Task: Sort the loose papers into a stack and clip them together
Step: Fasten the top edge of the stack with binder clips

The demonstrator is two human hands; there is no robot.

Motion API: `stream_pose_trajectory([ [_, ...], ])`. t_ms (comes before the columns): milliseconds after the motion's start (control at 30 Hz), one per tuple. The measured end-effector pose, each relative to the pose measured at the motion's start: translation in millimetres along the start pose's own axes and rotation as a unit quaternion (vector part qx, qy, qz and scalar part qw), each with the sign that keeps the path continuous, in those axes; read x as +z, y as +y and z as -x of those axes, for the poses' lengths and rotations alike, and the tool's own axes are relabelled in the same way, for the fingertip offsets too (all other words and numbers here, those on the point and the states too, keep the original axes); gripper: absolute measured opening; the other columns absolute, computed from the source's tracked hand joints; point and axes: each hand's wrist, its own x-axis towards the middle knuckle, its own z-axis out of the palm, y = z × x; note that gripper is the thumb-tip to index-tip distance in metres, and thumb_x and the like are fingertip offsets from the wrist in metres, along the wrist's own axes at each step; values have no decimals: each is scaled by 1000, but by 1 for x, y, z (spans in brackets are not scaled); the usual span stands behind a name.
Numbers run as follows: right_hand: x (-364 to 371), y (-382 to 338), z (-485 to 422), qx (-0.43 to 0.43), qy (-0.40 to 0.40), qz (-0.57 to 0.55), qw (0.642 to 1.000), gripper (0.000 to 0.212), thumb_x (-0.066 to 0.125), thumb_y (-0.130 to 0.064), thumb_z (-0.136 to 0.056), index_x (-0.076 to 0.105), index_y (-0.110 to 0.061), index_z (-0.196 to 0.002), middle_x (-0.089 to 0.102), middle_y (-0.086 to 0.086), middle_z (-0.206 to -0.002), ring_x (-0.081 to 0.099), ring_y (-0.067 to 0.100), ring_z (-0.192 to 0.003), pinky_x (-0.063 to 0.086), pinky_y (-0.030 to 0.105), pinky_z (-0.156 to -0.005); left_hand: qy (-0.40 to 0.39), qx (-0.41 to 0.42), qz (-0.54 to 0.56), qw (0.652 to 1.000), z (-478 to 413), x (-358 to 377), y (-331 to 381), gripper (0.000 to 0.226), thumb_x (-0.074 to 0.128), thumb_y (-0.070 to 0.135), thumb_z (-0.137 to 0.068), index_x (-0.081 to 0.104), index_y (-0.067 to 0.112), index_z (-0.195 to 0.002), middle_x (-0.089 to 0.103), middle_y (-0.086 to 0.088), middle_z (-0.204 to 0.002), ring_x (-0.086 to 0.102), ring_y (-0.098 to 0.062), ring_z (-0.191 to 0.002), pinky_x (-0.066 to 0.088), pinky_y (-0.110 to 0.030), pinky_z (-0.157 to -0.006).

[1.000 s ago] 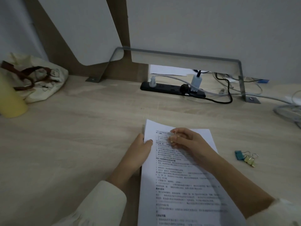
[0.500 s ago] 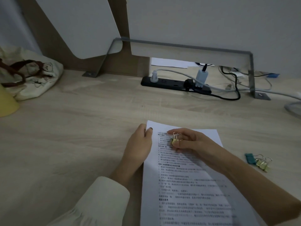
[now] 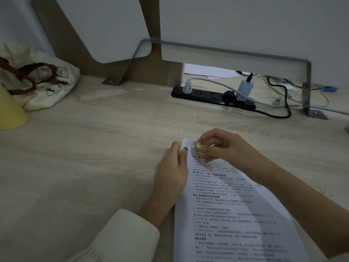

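Head: flat printed papers (image 3: 228,208), angular clip (image 3: 197,147)

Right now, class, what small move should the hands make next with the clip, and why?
Probably push the yellow clip fully onto the top left corner of the papers and let it close. The right hand pinches the clip at that corner, while the left hand grips their left edge.

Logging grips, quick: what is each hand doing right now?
Left hand: holds the paper stack by its left edge.
Right hand: pinches the yellow binder clip.
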Motion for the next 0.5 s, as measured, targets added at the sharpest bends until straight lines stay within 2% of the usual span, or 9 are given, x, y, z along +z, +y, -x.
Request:
stream_pose_trajectory([
  [100, 2, 1, 0, -1, -2, -16, 1000, 23, 67, -10, -82, 63, -6, -105, 70, 17, -84, 66, 18, -73, 58, 23, -72, 3, 7, 1, 1000, 1, 0, 0, 24, 37, 27, -98, 46, 9, -85, 44, 2, -58, 36, -13, -49, 31, -31, -52],
  [267, 4, 2, -4, -25, 25, 19, 999, 19, 68, -13, -82, 66, -7, -100, 73, 16, -87, 68, 20, -73, 59, 25, -72, -4, 7, -6, 1000, 1, -1, -1, 25, 36, 29, -98, 50, 9, -92, 54, -11, -68, 43, -16, -54, 35, -34, -53],
  [333, 5, 1, -4, -41, 35, 52, 997, 21, 69, -15, -81, 65, -7, -101, 72, 9, -85, 69, 14, -68, 58, 21, -70, -6, 3, -8, 1000, 1, -1, -1, 25, 36, 30, -98, 51, 10, -94, 58, -15, -73, 45, -17, -56, 37, -35, -54],
  [433, 5, 0, -6, -48, 52, 139, 988, 21, 71, -21, -80, 65, -14, -98, 70, -2, -89, 69, 4, -64, 49, 7, -60, -6, 5, -3, 1000, 0, -1, 0, 25, 36, 28, -98, 52, 9, -95, 60, -15, -75, 47, -17, -58, 38, -35, -54],
  [500, 3, 1, -7, -54, 64, 184, 979, 20, 72, -23, -79, 66, -16, -97, 70, -4, -89, 67, 2, -67, 49, 11, -59, -5, 3, 8, 1000, 0, -1, -1, 24, 37, 27, -98, 52, 8, -95, 57, -10, -72, 46, -16, -57, 37, -32, -54],
])
